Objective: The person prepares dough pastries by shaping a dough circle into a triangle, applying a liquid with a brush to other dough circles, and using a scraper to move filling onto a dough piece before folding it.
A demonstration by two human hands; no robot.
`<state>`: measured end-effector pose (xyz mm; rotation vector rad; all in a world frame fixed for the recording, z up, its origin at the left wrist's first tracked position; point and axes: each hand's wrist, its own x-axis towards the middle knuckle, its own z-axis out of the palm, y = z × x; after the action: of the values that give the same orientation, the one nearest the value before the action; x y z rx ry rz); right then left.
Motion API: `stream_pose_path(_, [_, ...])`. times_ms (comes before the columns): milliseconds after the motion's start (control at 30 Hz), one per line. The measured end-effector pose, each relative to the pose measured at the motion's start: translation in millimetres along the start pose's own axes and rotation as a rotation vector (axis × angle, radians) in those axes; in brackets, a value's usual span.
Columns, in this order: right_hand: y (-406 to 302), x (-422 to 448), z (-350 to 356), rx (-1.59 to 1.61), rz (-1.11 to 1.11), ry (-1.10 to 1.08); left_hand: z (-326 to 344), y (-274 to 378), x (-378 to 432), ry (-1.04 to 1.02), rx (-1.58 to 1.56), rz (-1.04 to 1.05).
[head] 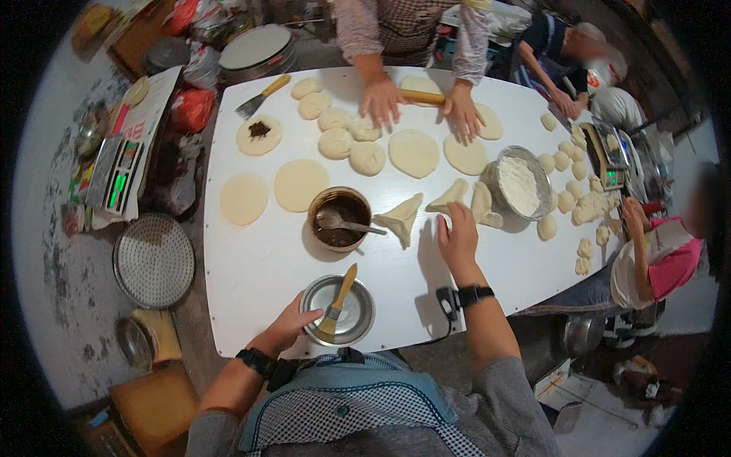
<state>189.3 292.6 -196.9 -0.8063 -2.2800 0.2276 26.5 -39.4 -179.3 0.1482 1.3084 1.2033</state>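
My left hand (285, 325) grips the rim of a steel bowl (365, 328) near the table's front edge, thumb over the rim. A bristle brush with a wooden handle (343, 288) leans inside that bowl. My right hand (461, 237) has thumb and fingers apart, its fingertips at the lower edge of a folded triangular dough piece (451, 196); whether they press on it is unclear. Another three-cornered dough piece (401, 218) lies to its left, and a folded one (482, 203) to its right. Left of these stands a pot of dark filling (337, 237) with a spoon (348, 224) in it.
Across the white table (274, 274), a co-worker's hands (384, 100) flank a rolling pin (422, 97). Flat dough rounds (414, 153), one topped with dark filling (258, 130), and dough balls (366, 158) lie about. A flour bowl (518, 185) and scraper (262, 97) are there too. Others work at right.
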Motion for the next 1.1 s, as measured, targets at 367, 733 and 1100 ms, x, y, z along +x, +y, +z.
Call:
stream_pose_path(367, [-143.4, -48.6, 2.5, 0.92, 0.509, -0.893, -14.3, 27.7, -27.0, 0.006, 0.173, -0.053])
stream_pose_path(733, [-256.2, -21.9, -44.1, 0.841, -0.028, -1.097, -45.2, 24.3, -56.6, 0.084, 0.017, 0.136])
stream_pose_path(1100, [-286.3, -28.0, -47.6, 0.718, -0.044, -0.708, -95.3, 31.0, -77.0, 0.118, -0.043, 0.248])
